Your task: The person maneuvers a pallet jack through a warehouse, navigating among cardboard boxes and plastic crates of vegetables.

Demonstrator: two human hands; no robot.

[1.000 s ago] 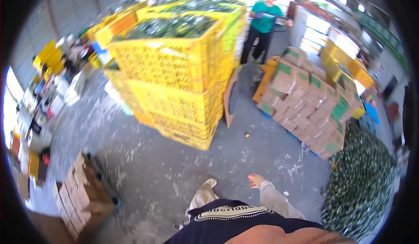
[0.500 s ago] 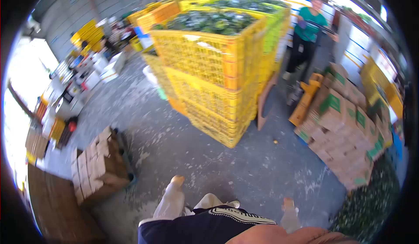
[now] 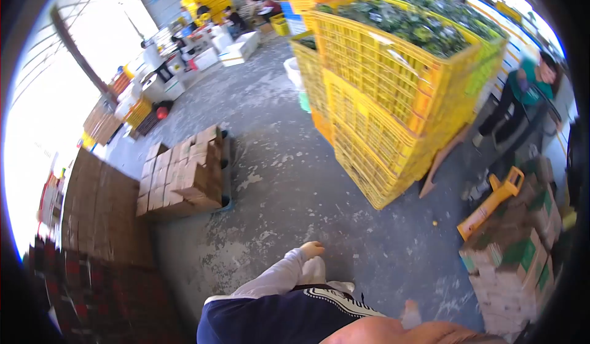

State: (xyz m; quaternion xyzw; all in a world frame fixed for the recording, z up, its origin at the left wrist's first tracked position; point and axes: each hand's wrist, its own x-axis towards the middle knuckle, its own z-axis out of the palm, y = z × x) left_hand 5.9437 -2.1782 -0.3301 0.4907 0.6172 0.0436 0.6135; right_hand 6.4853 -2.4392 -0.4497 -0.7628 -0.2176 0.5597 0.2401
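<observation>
My left hand [image 3: 313, 249] is held out in front of my body, its fingers loosely extended and nothing visible in them. Bare concrete floor [image 3: 270, 221] lies beneath it, and the hand touches no object. Low at my right side, my right hand [image 3: 411, 311] is small and blurred, so its fingers cannot be made out. Ahead and to the right stands a tall stack of yellow plastic crates [image 3: 381, 129], apart from both hands. Dark green produce [image 3: 405, 24] fills the top crates.
Brown cartons [image 3: 184, 175] sit on a low pallet at left, beside a taller brown stack [image 3: 104, 209]. More cartons [image 3: 513, 270] stand at right with a yellow-orange handle-like piece [image 3: 491, 202]. A person in green [image 3: 528, 92] is behind them. White boxes [image 3: 239, 49] lie farther back.
My view has turned left, so the crates, cartons and person appear farther right. My left hand has swung forward and right across my front. The right hand stays low.
</observation>
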